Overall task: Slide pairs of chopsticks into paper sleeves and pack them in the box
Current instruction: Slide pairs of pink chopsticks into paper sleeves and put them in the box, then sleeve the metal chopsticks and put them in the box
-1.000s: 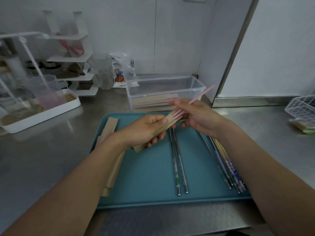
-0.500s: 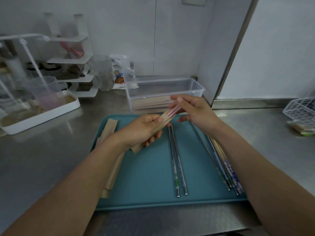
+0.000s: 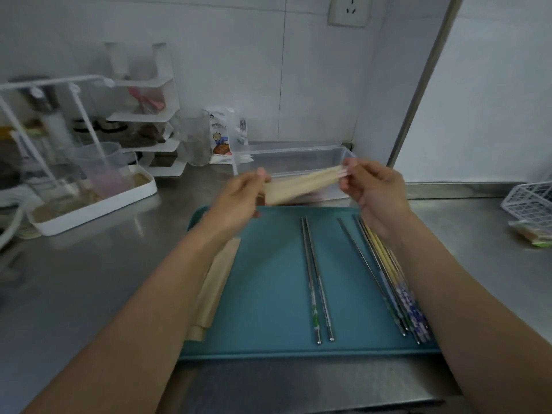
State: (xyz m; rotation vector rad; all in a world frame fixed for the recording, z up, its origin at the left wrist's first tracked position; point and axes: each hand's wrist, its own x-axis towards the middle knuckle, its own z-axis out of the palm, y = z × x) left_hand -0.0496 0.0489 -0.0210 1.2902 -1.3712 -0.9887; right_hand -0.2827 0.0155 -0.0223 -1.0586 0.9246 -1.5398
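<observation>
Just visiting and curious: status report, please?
Left hand and right hand each grip an end of the sleeved chopsticks. Held just before the clear box. Nothing in the way.

White food bag (image 3: 220,135) at the far wall beside the clear box, printed characters and a picture on its front too blurred to read, no other legible text or numbers

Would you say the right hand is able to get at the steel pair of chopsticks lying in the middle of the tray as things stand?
Probably not straight away: the right hand pinches one end of the sleeved chopsticks, with the left hand on the other end. The steel pair lies uncovered on the tray, so the way looks free once the hand lets go.
</observation>
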